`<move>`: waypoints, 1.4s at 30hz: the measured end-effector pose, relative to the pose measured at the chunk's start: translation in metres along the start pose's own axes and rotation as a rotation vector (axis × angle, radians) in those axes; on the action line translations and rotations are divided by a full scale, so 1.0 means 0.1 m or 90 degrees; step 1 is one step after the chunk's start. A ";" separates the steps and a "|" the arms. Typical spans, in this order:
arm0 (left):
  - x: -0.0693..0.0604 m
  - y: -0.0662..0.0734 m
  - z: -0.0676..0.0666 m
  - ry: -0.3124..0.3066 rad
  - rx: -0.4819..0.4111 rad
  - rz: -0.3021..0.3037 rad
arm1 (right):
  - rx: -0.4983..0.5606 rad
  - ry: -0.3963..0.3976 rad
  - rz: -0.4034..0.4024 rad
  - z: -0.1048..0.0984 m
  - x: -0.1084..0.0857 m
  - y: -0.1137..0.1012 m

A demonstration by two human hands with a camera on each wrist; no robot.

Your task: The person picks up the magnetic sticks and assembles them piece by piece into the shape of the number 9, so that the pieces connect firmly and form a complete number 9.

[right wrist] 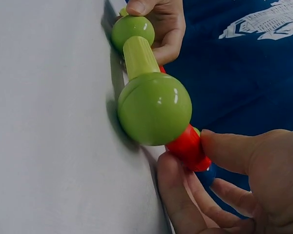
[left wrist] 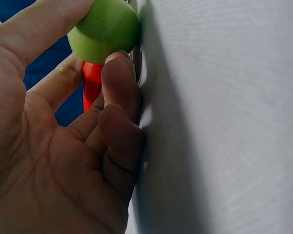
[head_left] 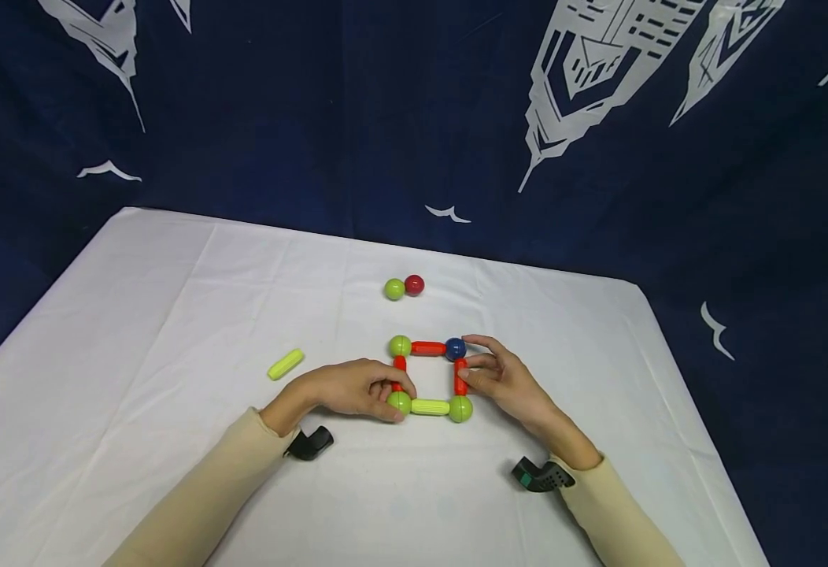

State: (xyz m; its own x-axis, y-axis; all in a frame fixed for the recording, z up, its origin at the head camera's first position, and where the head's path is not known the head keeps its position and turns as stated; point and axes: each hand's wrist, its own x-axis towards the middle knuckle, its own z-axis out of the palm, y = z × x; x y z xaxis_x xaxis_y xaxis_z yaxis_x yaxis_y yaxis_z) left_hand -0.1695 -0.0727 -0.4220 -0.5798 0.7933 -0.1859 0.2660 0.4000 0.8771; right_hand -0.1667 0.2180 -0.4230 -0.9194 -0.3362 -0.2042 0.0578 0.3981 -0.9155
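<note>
A square of balls and rods lies on the white cloth between both hands. Its back side is a red rod (head_left: 428, 349) joining a green ball (head_left: 400, 346) to a blue ball (head_left: 455, 349). In front, a yellow-green rod (head_left: 430, 407) links two more green balls. My left hand (head_left: 353, 387) grips the front-left green ball (left wrist: 105, 31), partly covering the left red rod (left wrist: 92, 85). With thumb and fingers, my right hand (head_left: 509, 384) pinches the right red rod (right wrist: 189, 148), just behind the front-right green ball (right wrist: 155, 108). One right fingertip is at the blue ball.
A loose yellow-green rod (head_left: 286, 364) lies left of the square. Farther back, a green ball (head_left: 394, 289) and a dark red ball (head_left: 415, 285) sit side by side. Behind the table (head_left: 173, 315) hangs a dark blue curtain (head_left: 279, 142) with white drawings.
</note>
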 end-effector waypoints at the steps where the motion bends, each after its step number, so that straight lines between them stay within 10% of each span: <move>1: 0.00 0.00 0.00 0.000 -0.001 -0.002 | 0.002 -0.001 0.003 -0.01 0.01 0.00; 25: -0.01 -0.01 0.00 0.023 -0.003 -0.011 | -0.123 0.016 -0.050 -0.12 0.04 -0.09; 42: -0.03 0.01 0.00 0.021 -0.010 -0.010 | -0.245 0.112 -0.047 -0.55 -0.34 0.02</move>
State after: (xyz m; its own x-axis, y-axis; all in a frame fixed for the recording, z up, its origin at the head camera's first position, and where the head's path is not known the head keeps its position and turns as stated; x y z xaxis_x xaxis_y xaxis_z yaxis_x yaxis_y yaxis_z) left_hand -0.1678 -0.0748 -0.4203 -0.6088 0.7713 -0.1859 0.2438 0.4048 0.8813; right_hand -0.1570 0.2775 -0.3985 -0.9698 -0.2387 -0.0508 -0.1293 0.6789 -0.7228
